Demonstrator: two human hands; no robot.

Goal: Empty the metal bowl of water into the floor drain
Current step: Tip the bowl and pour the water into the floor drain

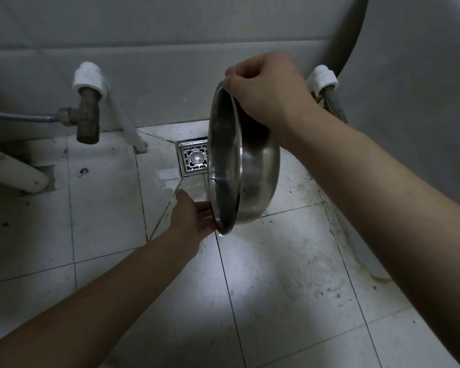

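my right hand (263, 88) is clamped on the top rim of the metal bowl (258, 176), fingers curled over the edge and knuckles up, so the bowl hangs from that pinch. my left hand (194, 219) is spread lower down: the thumb stands apart from the fingers, which lie nearly straight, their tips meeting the bowl's bottom rim without curling round it as far as i can see.

the bowl is tipped almost onto its edge, its mouth facing left and its rounded underside to the right, held in the air above the tiled floor (276, 288). only a thin sliver of the inside shows, dark and shiny, and i cannot tell whether any water is left in it. a small drop (220, 235) hangs just under the lowest point of the rim.

the floor drain (193, 158), a square metal grate, sits near the wall, its right side hidden behind the bowl. a wet patch (168, 179) shines on the tile just beside the drain's left corner. a brass valve (87, 115) juts from the wall well to the left.
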